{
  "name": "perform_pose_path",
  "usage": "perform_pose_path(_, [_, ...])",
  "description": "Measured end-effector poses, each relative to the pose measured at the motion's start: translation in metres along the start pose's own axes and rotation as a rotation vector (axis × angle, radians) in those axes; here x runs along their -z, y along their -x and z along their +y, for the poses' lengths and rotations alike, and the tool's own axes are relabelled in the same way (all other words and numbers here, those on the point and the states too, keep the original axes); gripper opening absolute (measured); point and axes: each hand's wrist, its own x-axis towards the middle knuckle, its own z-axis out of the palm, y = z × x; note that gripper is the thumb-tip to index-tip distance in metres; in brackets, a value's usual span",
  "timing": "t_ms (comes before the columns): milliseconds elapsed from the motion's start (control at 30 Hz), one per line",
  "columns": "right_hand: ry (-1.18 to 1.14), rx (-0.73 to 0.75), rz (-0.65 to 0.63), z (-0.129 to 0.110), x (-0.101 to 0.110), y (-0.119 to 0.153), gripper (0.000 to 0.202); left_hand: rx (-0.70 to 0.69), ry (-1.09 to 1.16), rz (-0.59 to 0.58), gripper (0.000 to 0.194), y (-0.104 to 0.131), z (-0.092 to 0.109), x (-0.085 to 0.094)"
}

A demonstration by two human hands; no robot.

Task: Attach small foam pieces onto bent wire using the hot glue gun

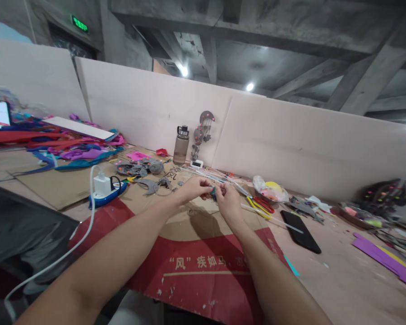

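Note:
My left hand (196, 188) and my right hand (227, 198) are raised close together over the cardboard sheet (179, 225). Between their fingertips is a small dark teal piece (213, 191), and the fingers of both hands are pinched on it. Its exact shape is too small to tell. Beyond and left of my left hand lie grey felt pieces (148, 185) and a grey clump (156, 166). Thin loops of cord rest on the cardboard below my hands.
A bottle (181, 146) stands by the white partition. Scissors with red (264, 205) and yellow handles, and a black phone (301, 231), lie to the right. A blue-white power strip (104, 189) with a cable sits left. Colourful fabric (77, 151) is heaped far left.

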Motion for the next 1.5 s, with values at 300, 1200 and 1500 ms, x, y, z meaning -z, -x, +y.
perform_pose_path(300, [0.009, -0.012, -0.009, -0.002, 0.001, 0.000, 0.020, 0.011, 0.002, 0.040, 0.015, 0.000, 0.001, -0.002])
perform_pose_path(1200, [0.222, 0.178, 0.037, -0.004, 0.005, 0.003, 0.018, -0.228, -0.405, 0.109, 0.021, 0.000, 0.005, 0.010])
perform_pose_path(1500, [0.224, 0.216, 0.031, -0.005, 0.006, 0.004, 0.018, -0.116, -0.424, 0.150, 0.018, 0.007, 0.011, 0.000])
